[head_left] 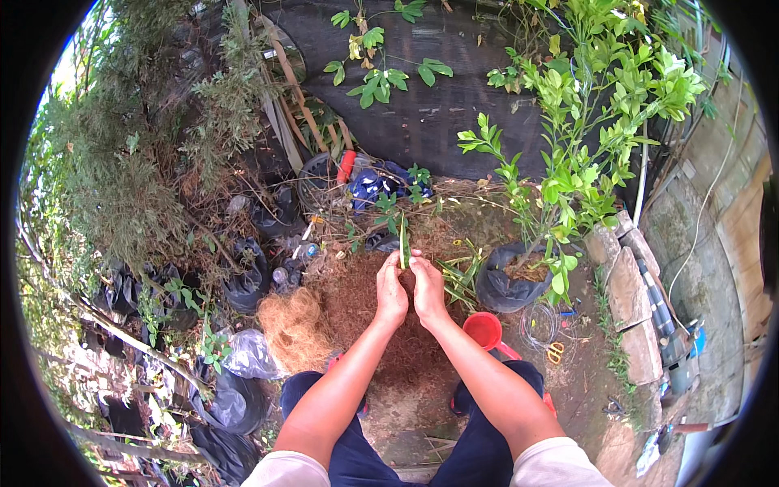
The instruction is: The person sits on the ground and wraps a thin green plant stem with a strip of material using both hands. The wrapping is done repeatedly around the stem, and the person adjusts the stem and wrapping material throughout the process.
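Note:
Between my fingertips stands a slim green leaf with pale yellow edges (404, 242), like a snake plant leaf, its tip pointing away from me. My left hand (391, 291) grips its lower end from the left. From the other side my right hand (428, 287) meets it with the thumb and fingers. The leaf's very base is partly hidden by my fingers. Under both hands spreads a heap of brown fibrous coir or soil (353, 292). More long green leaves with yellow edges (461, 277) lie just right of my right hand.
A red dipper (482, 330), coiled wire (539, 325) and yellow-handled scissors (554, 353) lie to the right. Behind them a leafy shrub grows in a black plastic grow bag (508, 289). Stone blocks (628, 286) edge the right side. Tan fibre (295, 332) and a clear plastic bag (251, 355) sit left.

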Available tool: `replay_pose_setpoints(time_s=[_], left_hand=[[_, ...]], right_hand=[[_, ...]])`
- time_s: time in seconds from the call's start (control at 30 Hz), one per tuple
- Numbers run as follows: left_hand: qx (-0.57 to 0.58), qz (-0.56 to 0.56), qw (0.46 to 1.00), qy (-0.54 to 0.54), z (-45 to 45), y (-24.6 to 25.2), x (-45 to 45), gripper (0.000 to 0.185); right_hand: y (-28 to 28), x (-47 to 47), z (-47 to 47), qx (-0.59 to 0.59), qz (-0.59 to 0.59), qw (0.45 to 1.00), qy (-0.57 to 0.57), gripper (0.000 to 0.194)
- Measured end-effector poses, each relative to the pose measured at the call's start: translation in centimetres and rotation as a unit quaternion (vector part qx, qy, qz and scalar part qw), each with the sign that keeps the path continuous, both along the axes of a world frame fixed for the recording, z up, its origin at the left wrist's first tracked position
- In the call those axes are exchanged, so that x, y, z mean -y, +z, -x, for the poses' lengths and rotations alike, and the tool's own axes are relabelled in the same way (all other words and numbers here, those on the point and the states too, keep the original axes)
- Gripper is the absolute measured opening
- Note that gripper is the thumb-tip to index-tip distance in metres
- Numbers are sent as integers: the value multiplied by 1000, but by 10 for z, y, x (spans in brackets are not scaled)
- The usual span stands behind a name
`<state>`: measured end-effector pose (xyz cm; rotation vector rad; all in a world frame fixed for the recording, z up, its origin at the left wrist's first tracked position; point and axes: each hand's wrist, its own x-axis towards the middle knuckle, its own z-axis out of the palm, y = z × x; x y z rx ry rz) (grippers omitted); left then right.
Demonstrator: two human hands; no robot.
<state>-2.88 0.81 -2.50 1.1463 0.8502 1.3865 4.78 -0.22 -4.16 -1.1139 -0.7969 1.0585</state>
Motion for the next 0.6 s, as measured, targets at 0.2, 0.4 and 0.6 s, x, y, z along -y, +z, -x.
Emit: replay_pose_setpoints(time_s=[0.2, 0.4, 0.6], left_hand=[[9, -12, 1000, 3, 1, -1, -3, 44], [-1, -8, 1000, 11, 1, -5, -3, 42], [67, -16, 997, -30, 3, -7, -5, 41]], right_hand=[[-2, 0, -1, 18, -7, 999, 31, 31], [0, 3, 1, 138, -55, 989, 10, 26], [-2, 1, -1, 61, -34, 997, 20, 33]])
